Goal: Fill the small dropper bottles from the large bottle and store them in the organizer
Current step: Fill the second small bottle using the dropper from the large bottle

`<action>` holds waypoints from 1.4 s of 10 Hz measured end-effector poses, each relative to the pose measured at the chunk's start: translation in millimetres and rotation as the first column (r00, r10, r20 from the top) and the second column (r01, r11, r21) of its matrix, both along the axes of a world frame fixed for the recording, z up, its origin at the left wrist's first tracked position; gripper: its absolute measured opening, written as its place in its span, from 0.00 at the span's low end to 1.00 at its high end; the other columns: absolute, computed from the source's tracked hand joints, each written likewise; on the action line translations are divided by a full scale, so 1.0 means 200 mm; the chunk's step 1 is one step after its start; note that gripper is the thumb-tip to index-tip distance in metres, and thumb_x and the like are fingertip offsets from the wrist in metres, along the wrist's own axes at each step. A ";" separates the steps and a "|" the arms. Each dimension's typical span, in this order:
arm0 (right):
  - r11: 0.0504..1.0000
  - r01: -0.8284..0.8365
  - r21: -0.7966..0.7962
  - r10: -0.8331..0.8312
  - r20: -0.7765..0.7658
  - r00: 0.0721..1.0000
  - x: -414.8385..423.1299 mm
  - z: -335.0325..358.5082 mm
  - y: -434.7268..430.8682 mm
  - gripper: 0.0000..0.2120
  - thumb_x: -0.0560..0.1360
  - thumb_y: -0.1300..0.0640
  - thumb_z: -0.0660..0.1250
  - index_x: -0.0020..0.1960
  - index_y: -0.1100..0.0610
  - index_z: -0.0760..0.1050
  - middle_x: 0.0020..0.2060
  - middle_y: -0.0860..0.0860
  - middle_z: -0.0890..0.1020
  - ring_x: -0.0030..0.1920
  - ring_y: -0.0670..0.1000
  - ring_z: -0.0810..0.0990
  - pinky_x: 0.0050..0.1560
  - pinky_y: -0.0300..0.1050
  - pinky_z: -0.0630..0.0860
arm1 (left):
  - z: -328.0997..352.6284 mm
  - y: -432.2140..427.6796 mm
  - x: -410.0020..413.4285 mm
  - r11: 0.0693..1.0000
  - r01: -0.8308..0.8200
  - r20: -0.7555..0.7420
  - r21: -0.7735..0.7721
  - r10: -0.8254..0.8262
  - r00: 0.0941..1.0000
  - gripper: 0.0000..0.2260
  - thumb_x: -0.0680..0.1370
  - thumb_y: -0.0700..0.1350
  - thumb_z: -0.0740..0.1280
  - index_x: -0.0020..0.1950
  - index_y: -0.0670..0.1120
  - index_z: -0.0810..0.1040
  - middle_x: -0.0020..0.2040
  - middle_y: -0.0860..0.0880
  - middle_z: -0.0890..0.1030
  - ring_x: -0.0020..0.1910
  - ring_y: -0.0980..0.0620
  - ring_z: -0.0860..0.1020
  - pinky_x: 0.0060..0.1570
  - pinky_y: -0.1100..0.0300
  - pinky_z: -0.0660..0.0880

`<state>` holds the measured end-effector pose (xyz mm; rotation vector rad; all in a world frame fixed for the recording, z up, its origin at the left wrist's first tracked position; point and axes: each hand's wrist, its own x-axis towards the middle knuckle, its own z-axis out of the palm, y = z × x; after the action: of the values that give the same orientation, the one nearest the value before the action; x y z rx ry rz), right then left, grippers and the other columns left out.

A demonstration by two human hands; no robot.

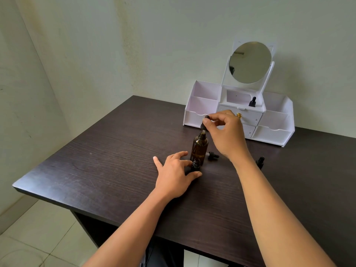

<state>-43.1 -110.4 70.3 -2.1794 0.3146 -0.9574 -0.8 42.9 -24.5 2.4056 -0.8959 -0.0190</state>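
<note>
Pinching a dropper [204, 125] upright in your right hand [225, 133], you have its tip just above the large amber bottle [199, 149] mouth. Straight below your grip, nearer you, your left hand [176, 174] curls around the small open bottle [195, 165] on the worktop [115, 160].

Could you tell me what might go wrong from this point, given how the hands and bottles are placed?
1. The right hand holds a dropper at the mouth of the tall amber bottle, which neither hand steadies; a sideways nudge could tip it.
2. The small open bottle in the left hand stands right against the amber bottle, so moving either may knock the other and spill.
3. A loose dropper cap lies under the right wrist and could be swept away.
</note>
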 end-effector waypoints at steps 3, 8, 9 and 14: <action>0.993 -0.060 0.107 0.034 0.226 0.973 -0.09 0.21 0.02 0.03 0.77 0.55 0.70 0.49 0.47 0.81 0.41 0.44 0.85 0.41 0.49 0.84 0.42 0.47 0.82 | 0.00 0.00 0.00 1.000 -0.003 -0.003 -0.014 0.003 1.000 0.23 0.75 0.64 0.66 0.66 0.54 0.78 0.76 0.57 0.64 0.76 0.54 0.58 0.70 0.29 0.36; 0.977 -0.110 0.181 0.058 0.268 0.962 -0.25 0.10 0.10 0.06 0.78 0.59 0.70 0.54 0.55 0.77 0.44 0.52 0.81 0.40 0.55 0.83 0.32 0.40 0.80 | 0.00 0.00 0.00 1.000 -0.004 0.018 -0.004 0.004 1.000 0.23 0.75 0.63 0.66 0.66 0.54 0.78 0.75 0.57 0.65 0.75 0.53 0.59 0.69 0.28 0.38; 0.979 -0.106 0.175 0.059 0.254 0.965 -0.25 0.04 0.12 0.05 0.78 0.59 0.70 0.53 0.52 0.77 0.43 0.50 0.81 0.39 0.55 0.84 0.33 0.40 0.79 | 0.00 0.00 -0.01 1.000 -0.004 0.020 -0.005 0.004 1.000 0.23 0.75 0.63 0.67 0.66 0.54 0.78 0.75 0.57 0.65 0.75 0.53 0.60 0.69 0.28 0.38; 0.990 -0.101 0.100 0.080 0.195 0.978 -0.23 -0.05 0.12 0.08 0.78 0.55 0.70 0.50 0.41 0.75 0.43 0.45 0.81 0.42 0.53 0.84 0.41 0.57 0.83 | 0.00 0.00 0.00 1.000 -0.005 0.026 0.007 0.005 1.000 0.23 0.76 0.63 0.66 0.66 0.54 0.78 0.75 0.57 0.65 0.76 0.53 0.59 0.69 0.28 0.38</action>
<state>-88.6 -86.5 60.9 -1.9681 0.1705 -1.0623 -1.4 41.9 -24.8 2.4195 -0.9031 0.0108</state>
